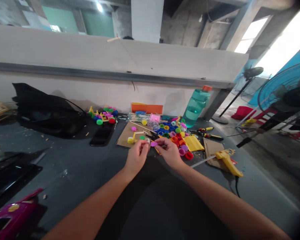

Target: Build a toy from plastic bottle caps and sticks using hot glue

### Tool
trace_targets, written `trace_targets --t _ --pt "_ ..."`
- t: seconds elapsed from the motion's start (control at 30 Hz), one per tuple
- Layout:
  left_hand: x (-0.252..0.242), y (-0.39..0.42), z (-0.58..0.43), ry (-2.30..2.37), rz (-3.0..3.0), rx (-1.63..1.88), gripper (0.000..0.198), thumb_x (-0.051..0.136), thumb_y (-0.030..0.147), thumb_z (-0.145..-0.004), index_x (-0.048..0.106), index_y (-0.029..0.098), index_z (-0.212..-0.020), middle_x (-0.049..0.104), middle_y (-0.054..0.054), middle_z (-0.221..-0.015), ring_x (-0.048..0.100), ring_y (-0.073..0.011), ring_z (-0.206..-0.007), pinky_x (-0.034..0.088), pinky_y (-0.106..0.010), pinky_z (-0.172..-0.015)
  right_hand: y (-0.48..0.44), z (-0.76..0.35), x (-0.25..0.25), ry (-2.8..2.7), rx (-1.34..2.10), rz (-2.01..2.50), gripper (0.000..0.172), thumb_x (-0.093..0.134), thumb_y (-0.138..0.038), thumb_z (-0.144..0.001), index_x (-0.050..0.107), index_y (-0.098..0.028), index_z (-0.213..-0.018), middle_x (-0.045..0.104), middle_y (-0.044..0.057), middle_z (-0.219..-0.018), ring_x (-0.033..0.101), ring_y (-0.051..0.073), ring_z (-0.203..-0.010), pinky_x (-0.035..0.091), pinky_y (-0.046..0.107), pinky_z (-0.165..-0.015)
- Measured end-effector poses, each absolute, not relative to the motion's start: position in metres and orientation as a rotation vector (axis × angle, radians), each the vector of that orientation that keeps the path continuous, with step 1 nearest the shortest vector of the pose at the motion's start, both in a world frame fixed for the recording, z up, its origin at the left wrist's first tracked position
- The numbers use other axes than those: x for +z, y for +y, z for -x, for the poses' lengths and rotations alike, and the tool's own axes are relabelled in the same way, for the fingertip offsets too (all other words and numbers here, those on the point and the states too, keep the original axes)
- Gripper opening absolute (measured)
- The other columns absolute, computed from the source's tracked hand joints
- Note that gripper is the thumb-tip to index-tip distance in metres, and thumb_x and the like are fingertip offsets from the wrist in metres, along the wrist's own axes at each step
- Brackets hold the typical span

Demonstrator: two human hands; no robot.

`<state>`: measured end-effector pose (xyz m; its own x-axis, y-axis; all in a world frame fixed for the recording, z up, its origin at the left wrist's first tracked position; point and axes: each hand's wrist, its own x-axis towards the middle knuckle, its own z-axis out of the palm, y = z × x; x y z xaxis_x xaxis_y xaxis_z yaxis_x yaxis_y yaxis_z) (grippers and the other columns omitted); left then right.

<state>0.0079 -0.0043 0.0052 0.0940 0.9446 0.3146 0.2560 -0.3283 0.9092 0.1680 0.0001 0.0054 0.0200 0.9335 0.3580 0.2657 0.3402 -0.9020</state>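
Observation:
My left hand (137, 156) is closed in a pinch on a small white piece (148, 141), whose kind I cannot make out. Facing it, my right hand (170, 152) pinches a small flat purple piece (153, 144) between thumb and fingers. The two pieces are close together, just above the near edge of a cardboard sheet (122, 138). On that sheet lie a yellow piece with a round end (130, 140), a pink piece (133, 128) and a green piece (142, 137). Many coloured bottle caps (182, 151) are heaped beside my right hand.
A yellow glue gun (227, 161) rests on cardboard at the right, near pliers (212, 136). A teal water bottle (196, 106) stands behind. Left are a phone (101, 135), a black bag (45, 113) and a magenta tool (17, 213). A fan (290, 96) stands beyond the table.

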Motion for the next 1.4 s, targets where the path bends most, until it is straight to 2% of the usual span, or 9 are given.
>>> trace_targets --t 0.07,0.13,0.27,0.43,0.7,0.9,1.07,1.27,1.4 --pt "0.003 -0.01 -0.019 1.144 -1.547 1.196 0.022 0.049 0.04 -0.083 0.059 0.021 -0.085 0.059 0.0 -0.065 0.052 -0.0116 -0.046 0.041 -0.022 -0.043 -0.006 -0.172 -0.004 -1.439 0.814 1.156 0.019 0.061 -0.027 -0.074 0.064 -0.019 -0.091 0.067 0.004 -0.085 0.061 0.016 -0.071 0.049 0.027 -0.061" --pt "0.001 -0.011 -0.023 1.085 -1.457 1.15 0.025 0.051 0.043 -0.081 0.059 0.02 -0.083 0.058 0.001 -0.064 0.052 -0.0114 -0.046 0.039 -0.021 -0.039 -0.008 -0.173 -0.011 -1.4 0.883 1.155 0.02 0.061 -0.027 -0.073 0.063 -0.019 -0.091 0.066 0.004 -0.083 0.06 0.015 -0.068 0.049 0.025 -0.057" --pt "-0.001 -0.007 -0.022 1.023 -1.455 1.065 0.027 0.055 0.042 -0.079 0.061 0.017 -0.086 0.057 0.001 -0.063 0.055 -0.0122 -0.054 0.045 -0.02 -0.043 -0.009 -0.173 -0.018 -1.422 0.931 1.125 0.017 0.061 -0.025 -0.074 0.063 -0.019 -0.09 0.063 0.002 -0.08 0.059 0.014 -0.07 0.048 0.022 -0.056" --pt "-0.003 -0.002 -0.02 1.076 -1.492 0.99 0.024 0.055 0.038 -0.08 0.062 0.016 -0.084 0.058 0.002 -0.06 0.054 -0.0102 -0.051 0.045 -0.02 -0.045 -0.009 -0.176 -0.02 -1.446 0.994 1.122 0.021 0.062 -0.029 -0.075 0.063 -0.019 -0.093 0.063 0.002 -0.079 0.059 0.014 -0.07 0.047 0.023 -0.057" --pt "-0.003 -0.003 -0.021 1.129 -1.555 0.934 0.021 0.055 0.035 -0.08 0.063 0.016 -0.082 0.061 0.001 -0.061 0.057 -0.0104 -0.051 0.046 -0.02 -0.049 -0.008 -0.177 -0.023 -1.405 1.06 1.209 0.019 0.063 -0.037 -0.075 0.065 -0.018 -0.079 0.065 0.001 -0.07 0.057 0.013 -0.058 0.043 0.023 -0.051" --pt "-0.006 -0.001 -0.022 1.126 -1.539 0.958 0.022 0.056 0.036 -0.08 0.063 0.016 -0.083 0.061 0.001 -0.06 0.058 -0.0119 -0.053 0.049 -0.022 -0.052 -0.006 -0.176 -0.024 -1.372 1.051 1.245 0.022 0.064 -0.039 -0.073 0.064 -0.018 -0.076 0.063 0.0 -0.066 0.054 0.012 -0.055 0.041 0.022 -0.049" --pt "-0.011 0.0 -0.022 1.091 -1.471 1.081 0.022 0.061 0.036 -0.075 0.062 0.016 -0.086 0.063 -0.001 -0.071 0.061 -0.0146 -0.062 0.053 -0.025 -0.055 -0.007 -0.177 -0.023 -1.362 1.068 1.246 0.023 0.064 -0.04 -0.072 0.064 -0.017 -0.077 0.059 -0.001 -0.062 0.048 0.009 -0.049 0.038 0.021 -0.045" --pt "-0.006 0.0 -0.022 1.11 -1.482 1.032 0.017 0.061 0.031 -0.075 0.062 0.015 -0.081 0.062 0.0 -0.065 0.06 -0.0123 -0.056 0.052 -0.023 -0.054 -0.008 -0.177 -0.021 -1.434 1.032 1.224 0.02 0.061 -0.038 -0.076 0.063 -0.018 -0.076 0.061 -0.001 -0.065 0.049 0.009 -0.05 0.038 0.021 -0.046" --pt "-0.008 0.001 -0.022 1.079 -1.431 1.026 0.019 0.061 0.032 -0.075 0.062 0.015 -0.082 0.061 0.0 -0.068 0.061 -0.0132 -0.06 0.053 -0.024 -0.054 -0.009 -0.177 -0.021 -1.465 0.963 1.255 0.019 0.059 -0.036 -0.077 0.064 -0.018 -0.076 0.06 -0.001 -0.064 0.05 0.01 -0.052 0.038 0.021 -0.047"
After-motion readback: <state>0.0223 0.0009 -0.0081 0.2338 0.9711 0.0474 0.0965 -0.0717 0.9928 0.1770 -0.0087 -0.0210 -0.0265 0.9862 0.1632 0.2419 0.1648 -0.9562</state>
